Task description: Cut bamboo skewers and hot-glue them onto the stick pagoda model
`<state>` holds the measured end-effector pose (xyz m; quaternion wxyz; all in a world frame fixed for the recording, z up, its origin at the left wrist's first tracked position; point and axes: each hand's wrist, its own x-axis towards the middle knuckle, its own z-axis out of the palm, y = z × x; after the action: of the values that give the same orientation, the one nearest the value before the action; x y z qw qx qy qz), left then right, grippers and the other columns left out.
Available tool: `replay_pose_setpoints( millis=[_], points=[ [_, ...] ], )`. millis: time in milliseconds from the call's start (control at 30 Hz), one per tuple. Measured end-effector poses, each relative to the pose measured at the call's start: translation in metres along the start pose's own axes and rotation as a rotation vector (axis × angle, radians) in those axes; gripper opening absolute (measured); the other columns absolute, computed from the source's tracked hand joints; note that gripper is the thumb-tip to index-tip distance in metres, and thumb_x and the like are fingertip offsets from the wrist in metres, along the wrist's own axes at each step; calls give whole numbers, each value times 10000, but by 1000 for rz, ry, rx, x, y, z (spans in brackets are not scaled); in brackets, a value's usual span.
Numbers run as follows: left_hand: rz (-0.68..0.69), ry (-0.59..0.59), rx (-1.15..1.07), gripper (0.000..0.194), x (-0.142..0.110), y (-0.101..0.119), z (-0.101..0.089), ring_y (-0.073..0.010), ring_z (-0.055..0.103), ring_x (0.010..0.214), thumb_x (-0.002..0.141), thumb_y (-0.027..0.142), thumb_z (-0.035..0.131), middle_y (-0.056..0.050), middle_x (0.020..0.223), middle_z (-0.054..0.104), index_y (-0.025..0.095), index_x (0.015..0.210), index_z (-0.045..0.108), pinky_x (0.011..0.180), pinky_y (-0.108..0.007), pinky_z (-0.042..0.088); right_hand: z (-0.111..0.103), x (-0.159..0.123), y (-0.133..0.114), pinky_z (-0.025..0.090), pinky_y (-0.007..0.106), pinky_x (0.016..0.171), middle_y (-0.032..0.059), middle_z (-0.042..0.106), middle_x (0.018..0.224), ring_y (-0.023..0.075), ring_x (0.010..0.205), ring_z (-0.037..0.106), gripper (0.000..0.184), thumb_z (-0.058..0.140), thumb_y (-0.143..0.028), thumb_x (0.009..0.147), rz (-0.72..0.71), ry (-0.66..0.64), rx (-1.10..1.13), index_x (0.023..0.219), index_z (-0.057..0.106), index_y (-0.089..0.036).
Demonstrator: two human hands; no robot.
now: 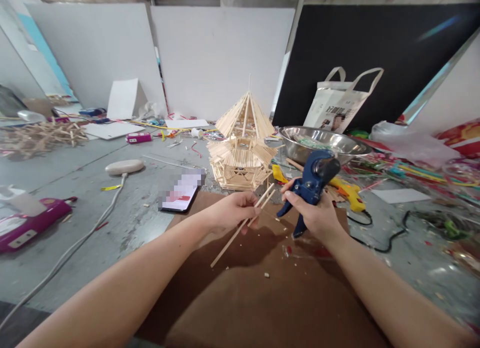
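My left hand (231, 212) is closed on thin wooden sticks (243, 223) that slant from lower left up to the right. A few centimetres to the right, my right hand (317, 215) grips a dark blue cutter (311, 185) with its handles pointing down. Both hands hover over a brown board (240, 293). Just beyond them stands a pavilion model made of wooden sticks (242, 148) with a pointed roof.
A phone (180, 195) lies left of the model. A steel bowl (322, 140), a yellow glue gun (348, 193) and a black cable are at the right. A white bag (339, 105) leans on a black panel. Stick scraps (41, 135), a pink case (26, 225) and a white cord lie at the left.
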<state>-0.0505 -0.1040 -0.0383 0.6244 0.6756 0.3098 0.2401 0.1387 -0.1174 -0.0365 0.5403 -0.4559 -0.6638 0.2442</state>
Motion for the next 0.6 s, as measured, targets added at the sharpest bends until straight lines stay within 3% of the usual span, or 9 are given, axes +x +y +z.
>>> replay_pose_setpoints(
  millis=[100,200,600],
  points=[
    [22,-7,-90,140,3,-5,4,-40,452,399,775,266,476,24,566,529,146,735,415,393,-170,368,4,2,-1,446,282,628,2,557,666,126,623,535,134,601,-275,667,204,-58,241,748,559,-177],
    [26,-16,-136,167,4,-8,8,-47,456,407,763,293,500,23,557,531,147,737,425,395,-175,380,7,2,1,451,267,620,-11,571,672,115,609,542,169,657,-253,607,304,-40,366,735,573,-183],
    [-65,-98,-154,284,4,-11,10,-66,516,400,738,375,526,-19,669,605,129,878,526,408,-195,367,11,2,6,439,239,603,-36,583,653,92,585,534,207,714,-213,539,364,86,456,703,593,-177]
  ],
)
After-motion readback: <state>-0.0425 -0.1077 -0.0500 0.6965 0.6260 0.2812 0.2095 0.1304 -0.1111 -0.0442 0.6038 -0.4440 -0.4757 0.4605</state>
